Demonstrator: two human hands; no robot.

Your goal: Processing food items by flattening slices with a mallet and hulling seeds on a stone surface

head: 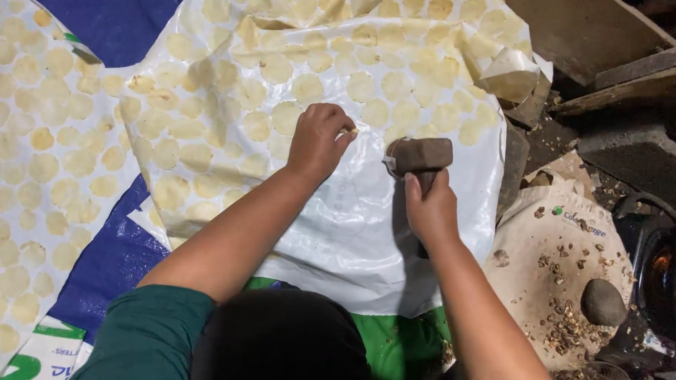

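Spread over the floor is a white plastic sheet [351, 235], crumpled at its far right corner, with a blue tarp [103, 268] showing from under it at the far left and near left, and a green band along its near edge. Across the far and left parts of the white sheet lie many flattened pale yellow discs [308, 88], close together in loose rows, and more of them cover another white sheet [24, 164] at the left edge of the head view. The left hand [319, 143] rests on the sheet just near the discs, its fingers curled together and pinching a small pale yellow piece [350, 130] at the fingertips, pressed down on the plastic. Just right of it the right hand [429, 210] grips the handle of a wooden mallet [420, 155], fingers wrapped tightly round it, the brown block head lying sideways just above the sheet and close to the left hand, not touching it. On the right, a cloth bag [545, 257] lies flat, strewn with brown shell bits and crumbs, and a rounded grey stone [602, 302] sits on it near its right edge. Dark wooden planks [626, 80] lie at the far right. A green sleeve [149, 333] covers the left upper arm
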